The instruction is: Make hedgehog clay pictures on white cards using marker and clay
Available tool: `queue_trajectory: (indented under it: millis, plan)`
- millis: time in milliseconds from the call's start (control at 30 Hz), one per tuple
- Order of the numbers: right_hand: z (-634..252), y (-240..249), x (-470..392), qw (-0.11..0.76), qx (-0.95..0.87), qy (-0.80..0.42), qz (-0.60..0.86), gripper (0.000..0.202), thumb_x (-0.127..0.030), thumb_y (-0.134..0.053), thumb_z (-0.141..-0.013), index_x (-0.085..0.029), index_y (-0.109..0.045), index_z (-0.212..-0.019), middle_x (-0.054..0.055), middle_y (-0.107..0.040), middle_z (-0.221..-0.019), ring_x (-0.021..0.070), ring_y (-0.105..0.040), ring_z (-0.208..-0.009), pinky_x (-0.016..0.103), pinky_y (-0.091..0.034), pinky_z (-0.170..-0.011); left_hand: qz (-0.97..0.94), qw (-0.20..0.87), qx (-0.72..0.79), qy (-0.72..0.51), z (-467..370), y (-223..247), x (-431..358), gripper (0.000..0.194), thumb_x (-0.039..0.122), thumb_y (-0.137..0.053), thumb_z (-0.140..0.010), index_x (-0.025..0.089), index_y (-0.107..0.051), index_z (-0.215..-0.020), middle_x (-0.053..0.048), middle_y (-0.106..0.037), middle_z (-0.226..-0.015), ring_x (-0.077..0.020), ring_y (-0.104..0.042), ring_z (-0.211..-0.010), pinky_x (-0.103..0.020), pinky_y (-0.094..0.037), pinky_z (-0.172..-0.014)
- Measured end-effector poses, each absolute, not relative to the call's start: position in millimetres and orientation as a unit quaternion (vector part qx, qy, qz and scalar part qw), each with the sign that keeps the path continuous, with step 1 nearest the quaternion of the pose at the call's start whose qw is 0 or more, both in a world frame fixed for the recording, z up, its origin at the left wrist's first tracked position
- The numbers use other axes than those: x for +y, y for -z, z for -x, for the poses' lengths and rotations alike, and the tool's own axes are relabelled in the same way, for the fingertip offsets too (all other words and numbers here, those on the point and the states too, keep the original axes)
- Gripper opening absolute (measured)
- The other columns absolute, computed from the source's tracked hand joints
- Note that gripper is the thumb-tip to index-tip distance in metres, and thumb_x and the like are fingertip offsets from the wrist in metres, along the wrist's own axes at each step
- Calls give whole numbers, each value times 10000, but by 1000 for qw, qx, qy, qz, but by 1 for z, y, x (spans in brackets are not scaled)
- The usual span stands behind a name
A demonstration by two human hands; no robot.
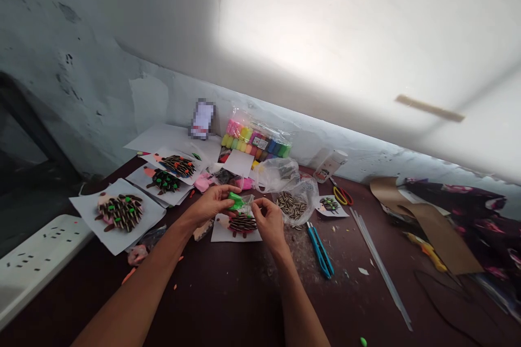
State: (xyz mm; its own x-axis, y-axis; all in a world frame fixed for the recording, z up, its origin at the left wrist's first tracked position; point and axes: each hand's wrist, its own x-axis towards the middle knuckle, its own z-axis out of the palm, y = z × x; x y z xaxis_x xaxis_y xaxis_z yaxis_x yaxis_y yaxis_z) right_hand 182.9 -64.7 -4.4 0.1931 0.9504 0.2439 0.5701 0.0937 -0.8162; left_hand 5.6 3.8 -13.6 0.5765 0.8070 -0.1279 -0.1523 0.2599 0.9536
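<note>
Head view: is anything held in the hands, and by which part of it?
A small clear packet with bright green material: the left hand holds its green end, the right hand pinches the opposite, clear end.

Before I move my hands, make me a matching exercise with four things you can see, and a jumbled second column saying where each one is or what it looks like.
Column one:
1. Green packet
2. Striped seeds
3. Scissors
4. Power strip

Column two:
A. Partly red, partly yellow
B. White, at the lower left of the view
C. Held by the left hand and the right hand
D. Heaped in a clear bag

Right pairs: 1-C, 2-D, 3-A, 4-B
</note>
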Motion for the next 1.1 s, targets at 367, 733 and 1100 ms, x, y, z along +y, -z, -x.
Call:
queue_trajectory:
  millis: [367,733,1100]
  plan:
    - [-180,9,-64,441,-621,-195,618,190,-244,-628,-773,-210,-742,-921,-5,-579,-759,119,-458,-618,233,-360,-586,-517,721,337,-315,-9,15,3,429,240,-738,-689,137,-613,-1086,-41,-687,-925,-133,-671,-710,-329,-601,-719]
    - [-178,21,-60,466,-600,-245,602,222,-216,-605,-788,-223,-768,-938,-7,-575,-746,116,-454,-616,225,-395,-587,-533,707,340,-317,-8,10,1,436,320,-785,-653,139,-618,-1013,-19,-665,-831,-129,-663,-648,-293,-593,-641]
    - [-172,18,-64,425,-642,-191,609,144,-214,-638,-834,-232,-765,-899,-6,-555,-782,120,-502,-668,230,-384,-612,-547,690,373,-293,-11,8,0,410,354,-768,-668,134,-592,-966,15,-656,-705,-111,-626,-521,-261,-558,-547]
